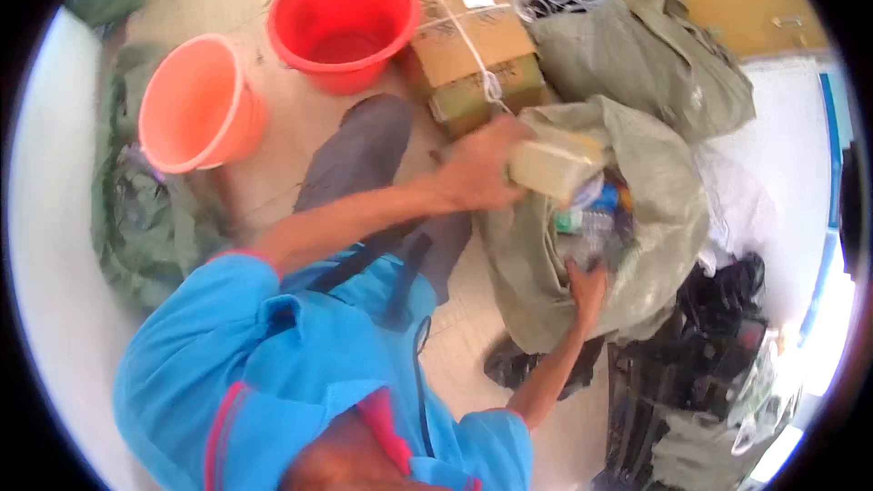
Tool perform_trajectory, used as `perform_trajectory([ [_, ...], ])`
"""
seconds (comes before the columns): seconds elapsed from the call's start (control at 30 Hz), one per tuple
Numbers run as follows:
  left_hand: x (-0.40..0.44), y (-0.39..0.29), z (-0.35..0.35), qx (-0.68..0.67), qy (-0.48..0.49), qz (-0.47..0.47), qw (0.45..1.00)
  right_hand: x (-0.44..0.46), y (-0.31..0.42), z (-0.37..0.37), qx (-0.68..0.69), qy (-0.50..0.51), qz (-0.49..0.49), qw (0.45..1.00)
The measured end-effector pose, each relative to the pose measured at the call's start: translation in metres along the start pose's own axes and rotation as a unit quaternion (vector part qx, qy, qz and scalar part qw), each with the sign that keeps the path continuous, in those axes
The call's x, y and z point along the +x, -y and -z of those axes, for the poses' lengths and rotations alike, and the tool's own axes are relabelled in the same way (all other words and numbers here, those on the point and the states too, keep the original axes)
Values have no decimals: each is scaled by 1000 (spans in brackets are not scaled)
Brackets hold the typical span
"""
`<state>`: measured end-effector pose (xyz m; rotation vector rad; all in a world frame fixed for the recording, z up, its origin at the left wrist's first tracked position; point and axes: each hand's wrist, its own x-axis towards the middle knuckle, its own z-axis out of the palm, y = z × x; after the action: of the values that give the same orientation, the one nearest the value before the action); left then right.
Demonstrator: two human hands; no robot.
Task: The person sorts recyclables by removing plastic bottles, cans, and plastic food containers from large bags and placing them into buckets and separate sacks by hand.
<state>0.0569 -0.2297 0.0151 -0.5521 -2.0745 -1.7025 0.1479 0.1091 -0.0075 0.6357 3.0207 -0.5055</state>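
An open grey-green woven sack [668,209] stands at right centre, with bottles and other small items [596,218] inside. My left hand [486,164], blurred by motion, grips one end of a pale yellowish box [555,166] over the sack's mouth. At the sack's near rim, my right hand [587,284] reaches in with its fingers bent by a clear plastic item; whether it grips this is hard to make out.
A red bucket [341,23] and a pinkish-orange bucket [195,109] stand at upper left. Beside the sack are a tied cardboard box [464,27] and another full sack [637,59]. Black bags [709,345] lie at lower right, green sacking [150,218] at left.
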Motion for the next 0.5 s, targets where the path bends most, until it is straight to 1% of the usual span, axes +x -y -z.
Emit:
perform_trajectory([
  [0.03, 0, 5, 8, 7, 3, 6, 1000, -7, 2, 7, 35, -47, -3, 998],
  [0.1, -4, 18, 26, 36, 2, 26, 999, -17, 44, 34, -3, -14, -70, 997],
  [0.13, -2, 21, 30, 59, 2, 35, 998, -20, 47, 37, 12, -61, -88, 994],
  [0.17, 0, 17, 35, 79, -7, -5, 997, -12, 29, 31, -7, -103, -60, 993],
  [0.2, -3, 16, 33, 109, -9, -31, 994, -23, 22, 28, -13, -168, -46, 985],
  [0.23, -3, 24, 22, 77, -4, -45, 996, -14, -10, 18, -36, -152, -52, 986],
  [0.27, -8, 26, 18, 68, 6, -32, 997, -27, 21, 30, -31, -216, -35, 975],
  [0.3, -11, 27, 17, 67, 11, -17, 998, -26, 41, 46, 21, -134, -71, 988],
  [0.33, -12, 29, 18, 84, 29, -43, 995, -16, 42, 39, 54, -83, -101, 990],
  [0.37, -12, 30, 16, 108, 39, -71, 991, -6, 36, 28, 83, -62, -82, 991],
  [0.4, -18, 27, 10, 94, 51, -81, 991, -2, 27, 15, 124, -73, -70, 987],
  [0.43, -29, 28, 11, 56, 66, -36, 996, -7, 23, 0, 165, -86, -50, 981],
  [0.47, -28, 27, 4, 24, 77, 14, 997, -4, 24, -6, 166, -93, -52, 980],
  [0.5, -25, 24, -3, 23, 83, 11, 996, -4, 24, -12, 138, -142, -13, 980],
])
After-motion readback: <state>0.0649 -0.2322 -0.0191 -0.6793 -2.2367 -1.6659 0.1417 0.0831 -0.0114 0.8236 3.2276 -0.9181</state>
